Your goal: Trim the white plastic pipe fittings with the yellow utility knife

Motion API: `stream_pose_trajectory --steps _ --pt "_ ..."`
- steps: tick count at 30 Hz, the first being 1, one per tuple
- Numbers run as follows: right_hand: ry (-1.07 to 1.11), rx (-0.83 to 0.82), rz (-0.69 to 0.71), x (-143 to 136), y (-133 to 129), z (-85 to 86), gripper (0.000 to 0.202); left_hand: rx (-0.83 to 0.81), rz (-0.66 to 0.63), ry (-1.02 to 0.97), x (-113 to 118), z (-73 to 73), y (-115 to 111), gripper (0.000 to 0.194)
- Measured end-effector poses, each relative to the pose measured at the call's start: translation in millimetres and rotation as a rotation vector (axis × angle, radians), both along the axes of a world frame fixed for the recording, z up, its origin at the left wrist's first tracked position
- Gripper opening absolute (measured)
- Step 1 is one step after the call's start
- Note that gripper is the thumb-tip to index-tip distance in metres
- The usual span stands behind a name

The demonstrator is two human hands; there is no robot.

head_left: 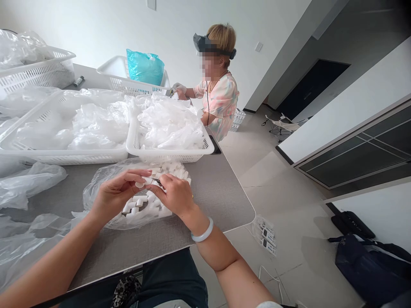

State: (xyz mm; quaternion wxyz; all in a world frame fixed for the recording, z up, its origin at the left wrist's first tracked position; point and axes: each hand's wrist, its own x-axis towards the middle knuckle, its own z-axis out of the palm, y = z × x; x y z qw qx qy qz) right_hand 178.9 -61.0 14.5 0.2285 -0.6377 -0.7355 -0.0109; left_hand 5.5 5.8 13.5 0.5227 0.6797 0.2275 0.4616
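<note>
Between fingers [141, 172], 1 white fitting [147, 182]

two foreground hands [176, 194], four white baskets [170, 152]

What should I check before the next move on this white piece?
1. White piece held in left hand: ok.
2. Small dark tool gripped in right hand: ok.
3. Fingertips clear of the tool's tip: cannot tell, too small to see.
4. More white pieces within reach, on the open plastic bag: ok, judging by how near they lie.
5. Co-worker's hand apart from both hands: ok.
</note>
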Motion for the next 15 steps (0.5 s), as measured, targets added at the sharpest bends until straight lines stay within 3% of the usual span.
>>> stream_pose_trajectory --steps 15 --pt "-0.007 -0.004 0.004 0.6 -0.8 2.1 0.056 0.000 -0.002 0.037 -1.4 -1.0 -0.4 0.020"
